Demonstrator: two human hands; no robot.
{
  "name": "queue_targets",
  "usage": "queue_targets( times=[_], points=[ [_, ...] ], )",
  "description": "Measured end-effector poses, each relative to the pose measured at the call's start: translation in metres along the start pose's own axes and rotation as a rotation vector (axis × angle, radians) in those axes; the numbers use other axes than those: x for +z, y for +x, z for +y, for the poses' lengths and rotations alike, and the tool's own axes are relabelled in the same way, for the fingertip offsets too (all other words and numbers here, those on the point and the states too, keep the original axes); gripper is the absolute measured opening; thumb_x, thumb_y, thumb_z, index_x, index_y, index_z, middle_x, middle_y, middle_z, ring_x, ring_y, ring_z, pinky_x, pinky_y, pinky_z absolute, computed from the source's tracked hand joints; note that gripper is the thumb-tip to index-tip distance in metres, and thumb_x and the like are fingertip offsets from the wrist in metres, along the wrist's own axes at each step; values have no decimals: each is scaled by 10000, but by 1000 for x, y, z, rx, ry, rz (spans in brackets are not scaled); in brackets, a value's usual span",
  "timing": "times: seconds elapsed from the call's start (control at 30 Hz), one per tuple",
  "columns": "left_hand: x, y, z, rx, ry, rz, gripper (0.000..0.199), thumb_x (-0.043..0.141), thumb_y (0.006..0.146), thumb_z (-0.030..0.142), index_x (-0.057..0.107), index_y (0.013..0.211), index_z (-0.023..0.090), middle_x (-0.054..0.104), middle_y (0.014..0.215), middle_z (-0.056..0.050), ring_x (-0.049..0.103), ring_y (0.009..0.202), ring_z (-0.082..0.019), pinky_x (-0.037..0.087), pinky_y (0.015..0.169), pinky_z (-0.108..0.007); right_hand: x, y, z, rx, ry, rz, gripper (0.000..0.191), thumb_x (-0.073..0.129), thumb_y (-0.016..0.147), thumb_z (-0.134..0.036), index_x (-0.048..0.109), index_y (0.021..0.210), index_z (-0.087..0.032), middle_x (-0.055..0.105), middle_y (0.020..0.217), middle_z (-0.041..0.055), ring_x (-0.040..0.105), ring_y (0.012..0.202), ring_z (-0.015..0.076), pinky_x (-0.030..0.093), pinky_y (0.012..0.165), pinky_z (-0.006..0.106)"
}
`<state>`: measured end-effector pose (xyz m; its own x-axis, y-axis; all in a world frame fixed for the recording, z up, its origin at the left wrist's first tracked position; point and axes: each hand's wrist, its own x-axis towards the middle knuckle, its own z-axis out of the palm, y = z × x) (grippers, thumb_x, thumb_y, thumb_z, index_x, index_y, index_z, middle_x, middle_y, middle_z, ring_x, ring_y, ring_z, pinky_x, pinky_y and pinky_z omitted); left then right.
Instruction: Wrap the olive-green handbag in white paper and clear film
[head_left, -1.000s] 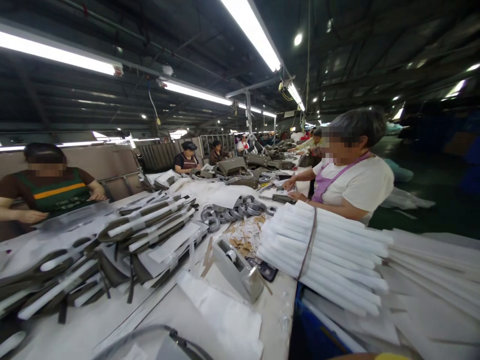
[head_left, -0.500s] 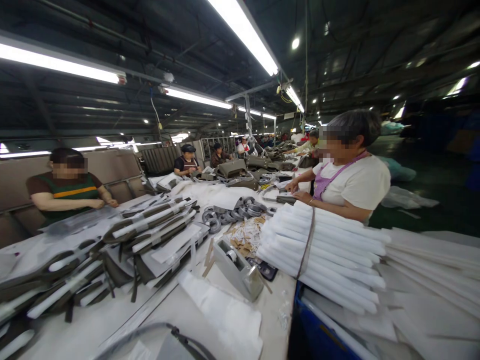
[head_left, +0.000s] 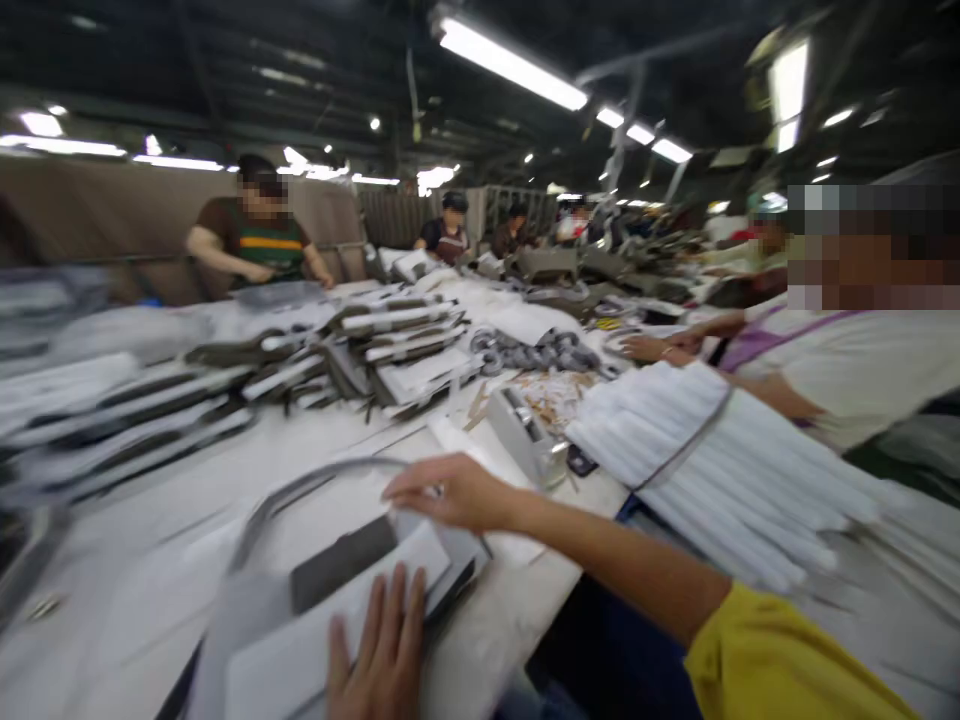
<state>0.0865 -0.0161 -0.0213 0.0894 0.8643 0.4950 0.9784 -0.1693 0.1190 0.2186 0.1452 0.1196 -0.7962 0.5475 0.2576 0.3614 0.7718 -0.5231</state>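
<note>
A grey piece with a curved handle (head_left: 259, 520) lies on the table close to me, with a dark rectangular patch (head_left: 343, 562) on it. White foam sheet (head_left: 274, 655) covers its near side. My left hand (head_left: 381, 645) rests on the foam with its fingers stretched out. My right hand (head_left: 450, 490) is over the far right end of the piece, thumb and fingers brought together. What it pinches, if anything, is too blurred to make out. Just beyond my right hand stands a grey tape dispenser (head_left: 521, 435).
A strapped bundle of white foam rolls (head_left: 720, 460) lies at the right, beside a person in a white shirt (head_left: 885, 350). Piles of dark and white pieces (head_left: 405, 335) cover the table's left and middle. Grey rolls (head_left: 536, 352) and several people are farther back.
The view has swung left and down. Both my hands and the grey piece have come into view, where only part of a curved strip showed before.
</note>
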Motion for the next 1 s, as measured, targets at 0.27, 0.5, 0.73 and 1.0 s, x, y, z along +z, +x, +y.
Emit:
queue_targets(
  times=[0.27,0.5,0.73,1.0],
  points=[
    [-6,-9,5,-23,201,-27,527,401,987,230,344,1510,223,367,1569,-49,346,1448,-253,37,1229,-587,85,116,64,359,-251,-404,285,744,848,-317,697,1034,-107,711,1123,126,653,1090,266,501,965,435],
    [-9,-8,6,-12,184,0,501,314,1008,215,358,1506,203,362,1569,-56,363,1437,-267,-8,1223,-596,102,133,76,514,-225,-450,251,622,945,-359,650,1078,-148,673,1085,65,662,943,190,566,835,389],
    [-12,-7,6,-35,130,-70,509,328,1011,220,324,1520,206,345,1575,-64,342,1448,-274,-22,1214,-614,93,130,93,512,127,-235,165,698,866,-291,654,850,-133,682,776,-1,621,639,105,534,617,235],
    [-13,-6,6,-42,114,-128,538,344,1005,193,269,1537,205,289,1595,-66,287,1472,-272,4,1214,-624,55,104,81,339,437,-3,128,631,866,-286,590,840,-167,759,818,29,674,690,129,531,618,228]
  ],
)
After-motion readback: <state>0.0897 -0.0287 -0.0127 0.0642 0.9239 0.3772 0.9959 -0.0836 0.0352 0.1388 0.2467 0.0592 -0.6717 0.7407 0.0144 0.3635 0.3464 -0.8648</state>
